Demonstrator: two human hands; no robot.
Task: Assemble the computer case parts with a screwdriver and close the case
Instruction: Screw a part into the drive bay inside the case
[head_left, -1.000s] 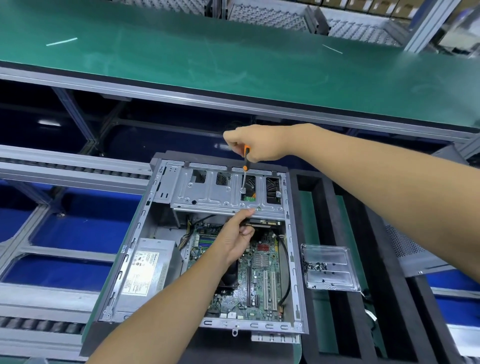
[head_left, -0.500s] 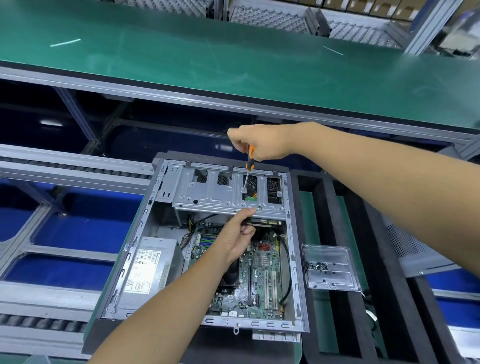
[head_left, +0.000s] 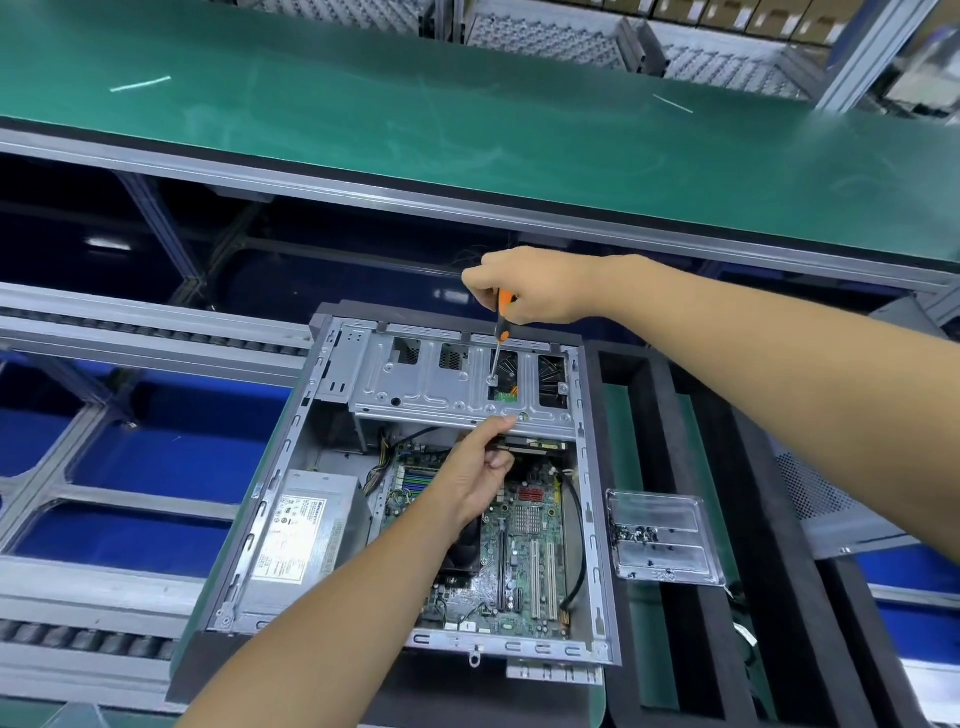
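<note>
Now, step: you are driving a screw into the bracket (head_left: 457, 392) at the far end of the open case (head_left: 332, 519).
Right hand (head_left: 535, 291): grip clenched round the screwdriver (head_left: 501, 325), tip down on the screw.
Left hand (head_left: 475, 480): thumb braces the bracket's near edge; grasps nothing.
Next: keep the shaft upright, press, turn.
Room: case walls hem the bracket; screw tray (head_left: 662, 538) lies just right of the case.
</note>
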